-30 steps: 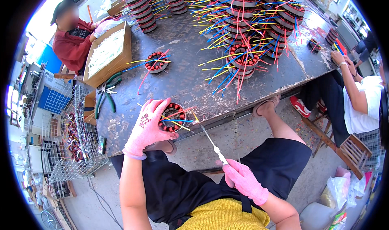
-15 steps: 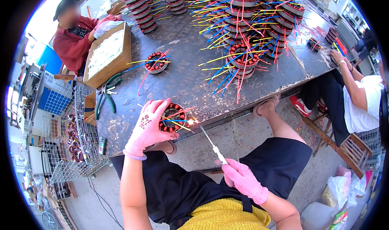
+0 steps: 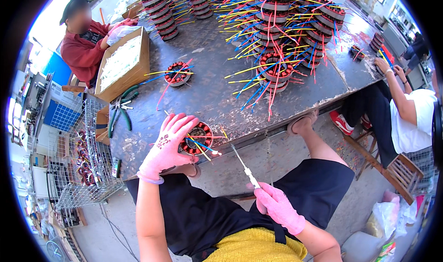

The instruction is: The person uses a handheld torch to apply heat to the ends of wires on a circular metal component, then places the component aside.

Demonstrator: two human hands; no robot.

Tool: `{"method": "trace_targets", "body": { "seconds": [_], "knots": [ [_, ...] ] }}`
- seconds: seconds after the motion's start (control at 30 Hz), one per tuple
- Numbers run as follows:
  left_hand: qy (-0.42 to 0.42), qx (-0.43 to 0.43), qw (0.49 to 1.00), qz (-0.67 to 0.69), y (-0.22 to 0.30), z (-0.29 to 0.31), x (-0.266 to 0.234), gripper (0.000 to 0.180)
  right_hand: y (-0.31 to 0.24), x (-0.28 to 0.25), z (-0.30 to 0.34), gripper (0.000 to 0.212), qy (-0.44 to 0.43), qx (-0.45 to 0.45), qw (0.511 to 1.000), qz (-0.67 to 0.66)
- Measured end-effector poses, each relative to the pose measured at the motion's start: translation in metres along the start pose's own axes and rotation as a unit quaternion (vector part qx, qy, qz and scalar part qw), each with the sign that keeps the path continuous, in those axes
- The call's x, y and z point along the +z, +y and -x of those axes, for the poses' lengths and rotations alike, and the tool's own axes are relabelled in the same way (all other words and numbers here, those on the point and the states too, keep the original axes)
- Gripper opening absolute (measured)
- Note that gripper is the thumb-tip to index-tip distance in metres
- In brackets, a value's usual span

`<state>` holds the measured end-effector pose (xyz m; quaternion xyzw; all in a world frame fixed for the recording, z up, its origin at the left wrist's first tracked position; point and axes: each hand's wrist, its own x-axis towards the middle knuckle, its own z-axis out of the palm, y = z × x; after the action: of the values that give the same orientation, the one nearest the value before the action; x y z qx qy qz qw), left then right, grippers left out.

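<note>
My left hand, in a pink glove, grips a motor stator near the table's front edge. The stator is a ring with red windings; red, blue and yellow wires stick out of it to the right. A small bright white spot shows at the end of the blue wire. My right hand, also gloved in pink, is closed round a thin pen-like tool with a white handle and long metal rod. Its tip is apart from the wires, to their right. The exact kind of tool cannot be made out.
Another stator lies farther back, with green-handled pliers to its left. Tall stator stacks fill the far table. An open cardboard box stands before a person in red. At left is a wire basket; another person sits at right.
The bright orange glow at the wire ends has gone. The stator has turned slightly in my left hand and moved down a little. The tool's tip has moved slightly right, away from the wires.
</note>
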<state>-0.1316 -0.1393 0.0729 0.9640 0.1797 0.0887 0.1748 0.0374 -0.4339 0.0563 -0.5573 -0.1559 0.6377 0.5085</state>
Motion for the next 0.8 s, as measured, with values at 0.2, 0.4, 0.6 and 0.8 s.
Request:
{"method": "trace_targets", "body": {
  "seconds": [0.2,0.4,0.6,0.8],
  "knots": [
    [-0.015,-0.012,1.0,-0.021,0.0045,-0.002,0.0,0.1,0.0007,0.0012,-0.0021,0.037,0.003,-0.011,1.0,0.007],
    [0.016,-0.014,0.999,-0.024,0.0084,-0.0002,-0.0019,0.095,0.0027,-0.0013,-0.0057,0.036,-0.001,-0.02,0.999,0.049],
    [0.01,-0.013,1.0,-0.025,0.0044,0.0006,-0.0026,0.099,0.002,0.0004,-0.0071,0.035,-0.008,-0.008,1.0,0.024],
    [0.026,0.002,0.999,-0.027,0.0008,-0.0009,0.0,0.098,0.0014,0.0001,-0.0058,0.035,-0.013,-0.008,1.0,-0.002]
  ]
}}
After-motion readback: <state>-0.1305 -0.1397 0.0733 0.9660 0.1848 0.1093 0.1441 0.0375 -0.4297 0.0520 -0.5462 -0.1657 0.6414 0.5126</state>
